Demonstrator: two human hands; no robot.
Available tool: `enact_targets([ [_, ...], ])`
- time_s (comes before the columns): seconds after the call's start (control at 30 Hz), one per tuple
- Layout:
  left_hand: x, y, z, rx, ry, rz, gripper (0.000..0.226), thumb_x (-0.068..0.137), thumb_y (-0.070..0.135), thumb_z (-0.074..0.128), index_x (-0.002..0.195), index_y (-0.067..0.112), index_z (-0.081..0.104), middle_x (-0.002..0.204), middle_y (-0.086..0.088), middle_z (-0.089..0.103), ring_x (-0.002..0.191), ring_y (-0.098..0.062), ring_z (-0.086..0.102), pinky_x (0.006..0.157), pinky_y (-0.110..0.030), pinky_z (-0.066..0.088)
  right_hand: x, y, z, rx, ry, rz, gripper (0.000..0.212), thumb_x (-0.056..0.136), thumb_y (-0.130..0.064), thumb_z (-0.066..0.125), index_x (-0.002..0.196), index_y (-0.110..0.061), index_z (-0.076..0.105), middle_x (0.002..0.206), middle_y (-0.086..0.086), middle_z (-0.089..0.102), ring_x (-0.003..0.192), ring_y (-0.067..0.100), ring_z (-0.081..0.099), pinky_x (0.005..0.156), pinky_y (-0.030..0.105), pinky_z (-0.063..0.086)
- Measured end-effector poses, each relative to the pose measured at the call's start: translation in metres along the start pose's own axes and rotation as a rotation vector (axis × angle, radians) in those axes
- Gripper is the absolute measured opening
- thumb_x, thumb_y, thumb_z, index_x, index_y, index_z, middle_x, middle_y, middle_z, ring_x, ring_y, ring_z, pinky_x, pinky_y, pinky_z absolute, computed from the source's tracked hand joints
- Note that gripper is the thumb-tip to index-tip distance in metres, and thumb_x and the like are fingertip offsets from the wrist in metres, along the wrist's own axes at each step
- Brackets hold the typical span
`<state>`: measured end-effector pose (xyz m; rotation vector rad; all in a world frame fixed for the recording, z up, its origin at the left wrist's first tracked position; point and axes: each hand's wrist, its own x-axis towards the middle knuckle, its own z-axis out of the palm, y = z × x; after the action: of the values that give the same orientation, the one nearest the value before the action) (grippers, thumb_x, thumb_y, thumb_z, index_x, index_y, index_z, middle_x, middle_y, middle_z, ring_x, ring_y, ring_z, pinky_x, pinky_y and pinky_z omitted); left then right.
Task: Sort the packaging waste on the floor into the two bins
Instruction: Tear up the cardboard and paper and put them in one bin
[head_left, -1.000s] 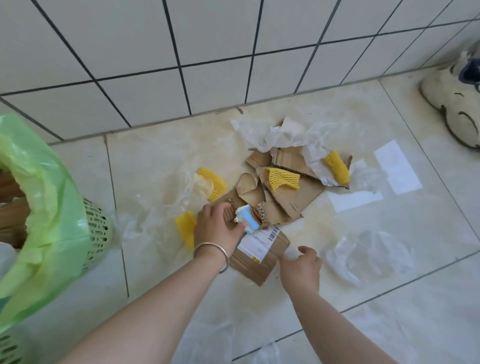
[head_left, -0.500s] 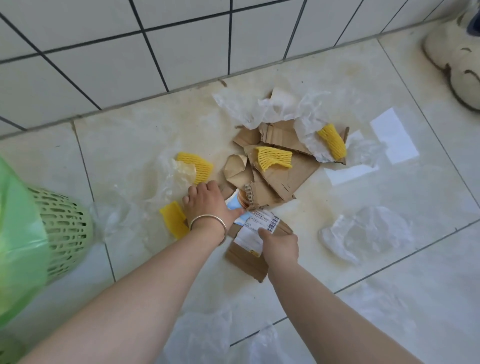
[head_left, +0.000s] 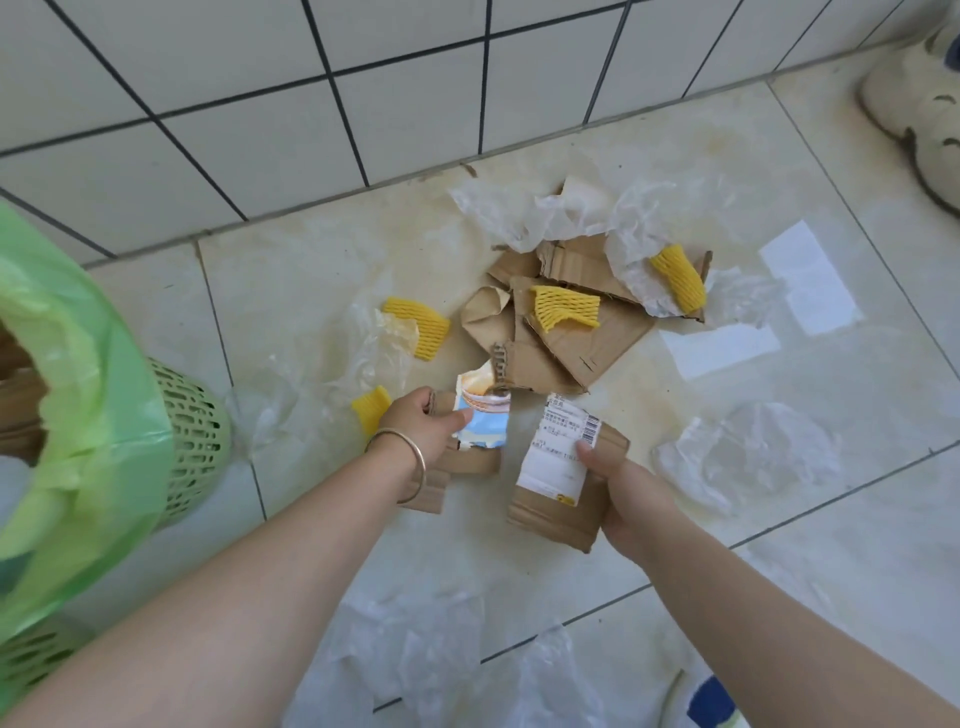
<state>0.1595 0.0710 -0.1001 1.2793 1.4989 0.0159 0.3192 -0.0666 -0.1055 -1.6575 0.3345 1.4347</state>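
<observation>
Landmark: green-lined bin (head_left: 78, 374), far left of frame, mesh basket with a loose bag over the rim, brown cardboard already inside it. Second bin only partly visible below it at the frame edge, contents unclear.

Cardboard pile (head_left: 566, 332) sits on the floor well to the right of that bin, near the wall. Torn corrugated pieces, stiff but creased; light, should lift flat by an edge without sagging much.

Clear plastic film (head_left: 748, 462) lies further right of the pile, more sheets nearer the camera. Limp, slippery, likely to drift; bunch it, don't pinch one corner.

Labelled cardboard piece (head_left: 566, 478): right hand (head_left: 628, 499) grips its right edge, thumb on the shipping label, piece apparently lifted off the floor. Rigid enough for a one-edge hold.

Left hand (head_left: 421, 426), between pile and bin, fingers curled round a smaller cardboard scrap plus a blue-and-white snack wrapper (head_left: 483, 415) pinched against it. Wrapper is slick foil, could slide out; mixed materials, so likely needs splitting before binning.

Yellow foam nets (head_left: 563, 307): five or so, on the pile and between pile and bin. Soft, springy, near weightless; squeeze anywhere.
</observation>
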Motion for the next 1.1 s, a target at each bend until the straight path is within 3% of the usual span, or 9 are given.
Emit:
enact_targets([
  [0.07,-0.008,-0.005,0.002,0.006,-0.04,0.012,0.031,0.082,0.026,0.068,0.088,-0.002,0.057,0.1,-0.026,0.058,0.082,-0.038,0.054,0.059,-0.029,0.038,-0.002,0.004,0.006,-0.038,-0.107,-0.027,0.037,0.086,-0.024,0.062,0.121,-0.012,0.061,0.117,0.01,0.068,0.11,0.028,0.062,0.101,0.046,0.045],
  [0.13,-0.016,-0.01,0.005,0.006,-0.125,0.044,0.02,0.082,0.024,0.068,0.083,0.01,0.054,0.076,0.003,0.04,0.071,-0.024,0.046,0.055,-0.024,0.034,-0.005,0.007,0.016,-0.088,-0.192,-0.06,0.048,0.08,-0.034,0.066,0.123,-0.015,0.06,0.123,0.009,0.065,0.114,0.027,0.061,0.1,0.047,0.044],
  [0.17,-0.02,-0.012,0.007,-0.017,-0.176,0.046,0.015,0.083,0.021,0.068,0.085,0.014,0.055,0.074,-0.001,0.052,0.069,-0.018,0.047,0.054,-0.02,0.035,-0.007,0.008,0.021,-0.086,-0.229,-0.076,0.051,0.078,-0.036,0.068,0.124,-0.015,0.06,0.124,0.011,0.064,0.114,0.029,0.061,0.099,0.049,0.045],
  [0.27,-0.032,-0.018,0.015,-0.145,-0.221,0.027,0.008,0.089,0.016,0.058,0.082,0.021,0.059,0.08,0.003,0.063,0.075,-0.013,0.057,0.067,-0.014,0.044,-0.01,0.016,0.03,-0.057,-0.135,-0.068,0.035,0.085,-0.024,0.065,0.118,-0.012,0.061,0.114,0.013,0.069,0.104,0.033,0.066,0.094,0.052,0.05],
  [0.37,-0.041,-0.021,0.024,-0.233,-0.175,-0.035,0.024,0.094,0.036,0.048,0.097,0.016,0.063,0.099,-0.003,0.068,0.094,-0.02,0.062,0.09,-0.032,0.046,-0.016,0.023,0.036,-0.319,-0.02,-0.182,0.032,0.087,-0.027,0.063,0.115,-0.015,0.055,0.111,0.006,0.067,0.099,0.026,0.065,0.091,0.045,0.052],
  [0.57,-0.044,-0.026,0.035,-0.278,-0.169,-0.061,0.016,0.079,0.02,0.073,0.086,0.018,0.059,0.09,-0.001,0.069,0.074,-0.015,0.065,0.067,-0.024,0.053,-0.025,0.02,0.037,-0.561,0.023,-0.282,0.032,0.089,-0.031,0.06,0.113,-0.019,0.043,0.102,-0.002,0.057,0.093,0.017,0.057,0.079,0.03,0.046],
  [0.8,-0.027,-0.007,0.025,-0.368,-0.104,0.009,0.016,0.08,0.011,0.071,0.079,0.019,0.058,0.079,0.006,0.066,0.066,-0.008,0.062,0.049,-0.012,0.049,0.0,-0.018,0.037,-0.017,0.224,-0.085,0.045,0.085,-0.052,0.056,0.103,-0.011,0.062,0.103,0.013,0.068,0.095,0.03,0.067,0.084,0.038,0.055],
  [0.9,-0.022,-0.006,0.017,-0.288,-0.216,0.018,0.015,0.08,0.011,0.071,0.08,0.018,0.058,0.08,0.004,0.067,0.067,-0.008,0.062,0.051,-0.011,0.049,0.015,-0.04,0.038,0.132,0.251,-0.009,0.064,0.082,-0.058,0.057,0.122,-0.009,0.054,0.121,0.018,0.064,0.093,0.031,0.066,0.094,0.044,0.052],
  [1.1,-0.012,-0.018,0.007,-0.199,-0.321,-0.033,0.016,0.08,0.01,0.071,0.082,0.018,0.058,0.079,0.006,0.066,0.065,-0.005,0.063,0.051,-0.012,0.048,0.04,-0.066,0.054,0.128,0.265,0.015,0.034,0.087,-0.04,0.06,0.108,-0.015,0.051,0.103,0.006,0.062,0.068,0.014,0.06,0.055,0.026,0.047],
])
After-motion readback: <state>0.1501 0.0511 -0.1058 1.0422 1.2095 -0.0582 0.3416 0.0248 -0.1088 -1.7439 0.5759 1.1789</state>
